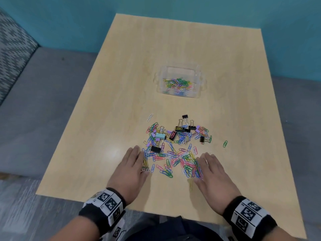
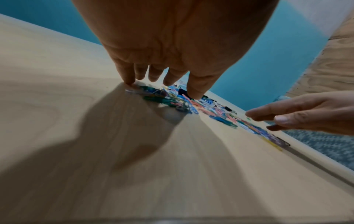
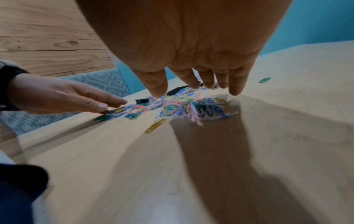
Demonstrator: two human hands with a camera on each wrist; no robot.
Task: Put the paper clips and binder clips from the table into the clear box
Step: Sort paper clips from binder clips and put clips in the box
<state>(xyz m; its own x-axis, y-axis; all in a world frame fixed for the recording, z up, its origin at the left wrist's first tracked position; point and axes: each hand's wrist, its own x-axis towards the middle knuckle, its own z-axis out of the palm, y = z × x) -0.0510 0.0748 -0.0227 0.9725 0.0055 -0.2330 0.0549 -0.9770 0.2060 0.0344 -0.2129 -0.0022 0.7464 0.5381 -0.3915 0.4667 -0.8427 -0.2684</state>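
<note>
Light wooden table (image 1: 173, 49), seen from above. Clear box (image 1: 180, 82) toward the far side, upright, open-topped; a layer of coloured paper clips (image 1: 178, 84) already on its floor, individual pieces too small to count.

Nearer the front edge, well apart from the box: loose pile of paper clips (image 1: 175, 159), many colours, mixed at its far side with binder clips (image 1: 175, 134) — black, lilac, 1 pale blue. Exact tally not readable. 1 green clip (image 1: 225, 144) lying alone to the right; 1 white clip (image 1: 149, 117) alone at the far left of the pile; 1 yellow clip (image 3: 155, 123) alone near the front.

Left hand (image 1: 132, 167) flat, palm down, fingers straight and close together, at the left edge of the pile; fingertips (image 2: 130, 81) touching the table and the outermost clips. Nothing pinched.

Right hand (image 1: 213, 174) likewise flat, fingers slightly spread, at the right edge of the pile; fingertips (image 3: 235, 91) just above or on the clips, contact not clear through motion blur. Nothing held.

Both wrist views smeared; clips under each palm partly hidden. Marker-patterned wristbands (image 1: 106, 204) on both wrists. Forearms cut off by the frame.
</note>
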